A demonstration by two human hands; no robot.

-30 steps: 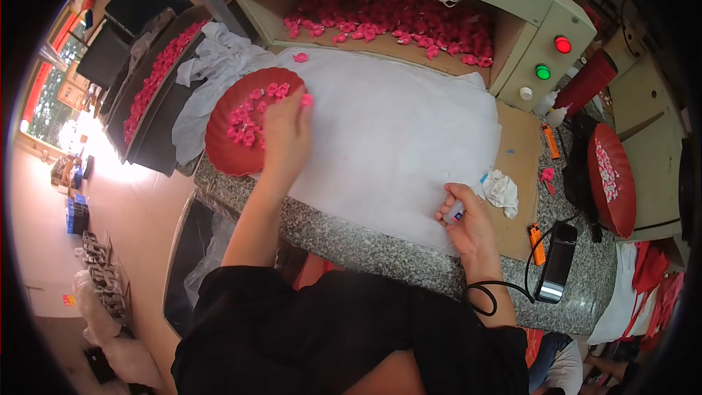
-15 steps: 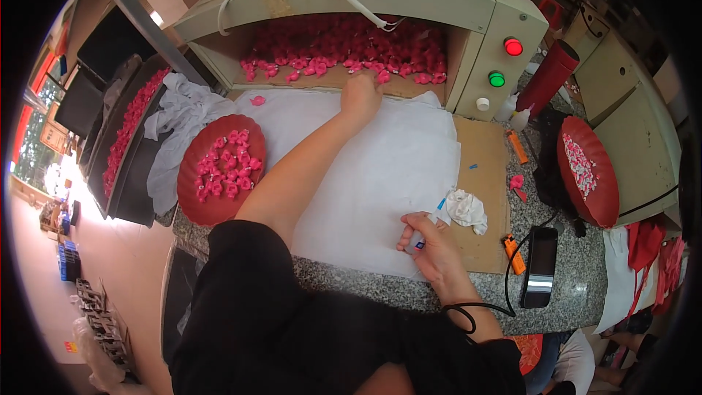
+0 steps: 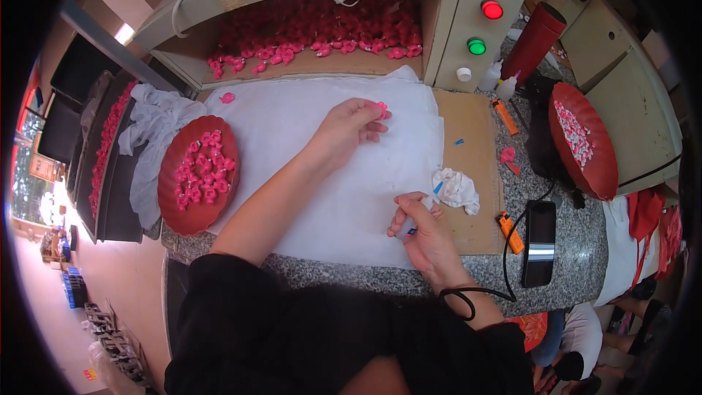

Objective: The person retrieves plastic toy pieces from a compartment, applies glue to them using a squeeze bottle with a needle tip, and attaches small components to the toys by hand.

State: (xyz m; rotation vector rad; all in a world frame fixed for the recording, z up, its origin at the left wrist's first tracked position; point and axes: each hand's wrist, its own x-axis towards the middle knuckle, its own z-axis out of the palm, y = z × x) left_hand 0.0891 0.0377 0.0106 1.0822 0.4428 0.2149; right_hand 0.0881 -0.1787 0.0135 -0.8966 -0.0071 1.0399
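Observation:
My left hand (image 3: 349, 130) pinches a small pink molded piece (image 3: 381, 110) between thumb and fingertips above the white sheet (image 3: 329, 205). Many similar pink pieces (image 3: 292, 51) lie heaped in the opening of the beige box-shaped machine (image 3: 446, 36) beyond it. Closer to me, my right hand (image 3: 424, 230) is wrapped round a small whitish squeeze bottle (image 3: 411, 230), mostly hidden by the fingers. A blue tip (image 3: 438, 187) shows just beyond that hand, beside a crumpled white tissue (image 3: 459, 190); whether it belongs to the bottle I cannot tell.
A red dish (image 3: 175, 205) of pink pieces stands at left, and one loose piece (image 3: 227, 97) lies near the machine. On the right are a red dish of small bits (image 3: 603, 175), orange lighters (image 3: 510, 232), a phone (image 3: 539, 249), a black cable (image 3: 507, 271) and small bottles (image 3: 504, 88).
My left hand has drawn back from the machine's opening toward me, with a pink piece in its fingers. My right hand keeps its grip on the bottle. The view has shifted slightly.

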